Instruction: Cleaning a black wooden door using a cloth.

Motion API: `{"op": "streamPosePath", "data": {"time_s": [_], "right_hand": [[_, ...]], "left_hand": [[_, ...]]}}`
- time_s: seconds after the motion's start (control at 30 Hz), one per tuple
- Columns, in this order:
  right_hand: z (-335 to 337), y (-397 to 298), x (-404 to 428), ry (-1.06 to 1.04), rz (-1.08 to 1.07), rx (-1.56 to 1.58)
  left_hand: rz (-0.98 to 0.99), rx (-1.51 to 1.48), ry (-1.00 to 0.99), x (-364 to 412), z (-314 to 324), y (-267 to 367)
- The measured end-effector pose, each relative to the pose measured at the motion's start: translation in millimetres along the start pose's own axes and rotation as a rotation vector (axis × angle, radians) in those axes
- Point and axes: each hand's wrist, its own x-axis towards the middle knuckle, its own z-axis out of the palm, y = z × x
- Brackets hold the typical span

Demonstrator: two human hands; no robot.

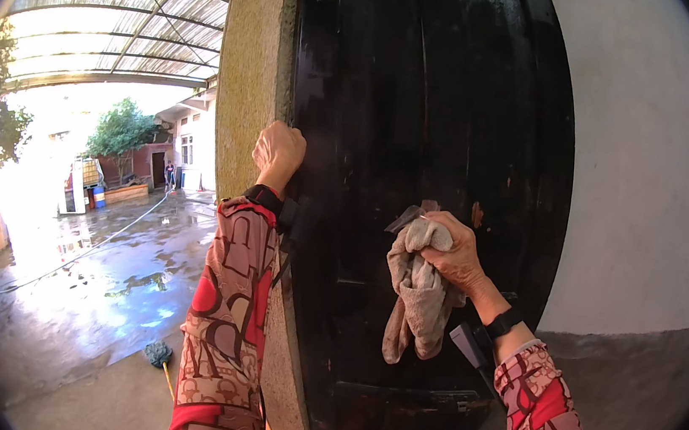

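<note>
A dark, glossy wooden door (386,124) stands open-side against a rough yellowish door frame (249,77). My left hand (280,149) is closed at the door's left edge, beside the frame; whether its fingers grip the edge is hidden. My right hand (456,253) holds a bunched, damp-looking beige cloth (421,294) in front of the door's middle, and its lower folds hang down. Near the top of the cloth, a scrap of clear plastic film or tape (404,219) shows by my fingers. To the right of it, a bare brownish patch (477,215) marks the door's dark surface.
A mop (158,354) lies or leans at the lower left. A hose (119,231) crosses the wet concrete yard (76,274). Far back, a person (170,176) stands near a blue barrel (99,197) and a tree (122,132). A white wall (636,172) borders the door on the right.
</note>
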Motion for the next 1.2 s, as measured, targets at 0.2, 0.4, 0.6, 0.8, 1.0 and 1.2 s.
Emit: {"op": "streamPosePath", "data": {"time_s": [0.2,0.4,0.6,0.8,1.0,1.2], "right_hand": [[0,-1,0,-0.014,0.015,0.023],[1,0,0,-0.018,-0.008,0.037],[-4,-5,0,-0.046,0.059,0.049],[0,1,-1,-0.009,-0.010,0.007],[-1,4,-1,0.003,-0.016,-0.005],[-1,-2,0,0.003,0.007,0.010]], "left_hand": [[0.000,-0.189,0.042,5,0,-8],[0.079,-0.344,0.079,4,1,-15],[0.168,-0.533,0.103,10,-10,-8],[0.147,-0.833,0.103,25,-5,-9],[-0.070,-1.216,-0.143,-6,-45,16],[-0.078,-1.339,-0.247,-6,-72,23]]}}
